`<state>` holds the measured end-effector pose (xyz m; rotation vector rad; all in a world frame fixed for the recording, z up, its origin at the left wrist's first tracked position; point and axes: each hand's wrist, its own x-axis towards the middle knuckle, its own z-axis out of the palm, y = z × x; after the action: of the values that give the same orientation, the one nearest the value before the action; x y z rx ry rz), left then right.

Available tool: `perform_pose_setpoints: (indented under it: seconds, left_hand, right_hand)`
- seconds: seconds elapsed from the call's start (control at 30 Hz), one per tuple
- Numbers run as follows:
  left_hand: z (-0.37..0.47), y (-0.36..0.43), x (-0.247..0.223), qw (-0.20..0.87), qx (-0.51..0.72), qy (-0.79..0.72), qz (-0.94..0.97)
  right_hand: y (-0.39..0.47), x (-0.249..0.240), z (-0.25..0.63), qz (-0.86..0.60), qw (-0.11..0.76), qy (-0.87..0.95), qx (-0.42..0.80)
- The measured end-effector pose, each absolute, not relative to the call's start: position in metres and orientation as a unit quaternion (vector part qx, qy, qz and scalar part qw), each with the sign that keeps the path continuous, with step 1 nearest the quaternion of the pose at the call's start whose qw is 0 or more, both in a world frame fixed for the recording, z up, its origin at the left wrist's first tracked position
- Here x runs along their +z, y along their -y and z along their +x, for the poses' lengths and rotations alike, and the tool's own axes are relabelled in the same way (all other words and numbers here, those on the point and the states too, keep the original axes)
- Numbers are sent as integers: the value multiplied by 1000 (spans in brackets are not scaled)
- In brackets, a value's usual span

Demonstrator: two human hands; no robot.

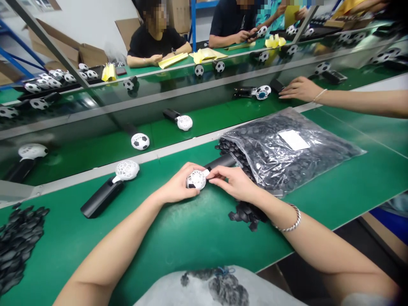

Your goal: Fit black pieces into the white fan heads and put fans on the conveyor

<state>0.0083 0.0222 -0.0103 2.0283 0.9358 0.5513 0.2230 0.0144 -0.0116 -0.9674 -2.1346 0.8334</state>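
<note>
In front of me on the green bench is a device with a white soccer-ball head [196, 180] and a black handle [221, 162] that points up and to the right. My left hand [180, 182] is wrapped around the ball head from the left. Beside the head's white neck, my right hand [234, 182] has thumb and forefinger pinched together; what lies between them is too small to make out. One dark panel shows on the ball's lower left. Loose black pieces [247, 213] lie under my right forearm, and more spill from a clear plastic bag [293, 148].
Another white-headed device [126, 170] lies to the left, near a pile of black pieces [19, 242]. Beyond a metal rail [165, 151], a green conveyor [210, 114] carries more devices. A co-worker's hand [301, 89] reaches in at right. Several people sit opposite.
</note>
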Motion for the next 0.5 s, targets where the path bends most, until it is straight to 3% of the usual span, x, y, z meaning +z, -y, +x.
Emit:
perform_pose_setpoints:
  seconds: [0.5]
  left_hand:
    - [14,-21,-13,385,251,-393,796]
  right_hand:
    - [-14,-17,217,-358,317,823,305]
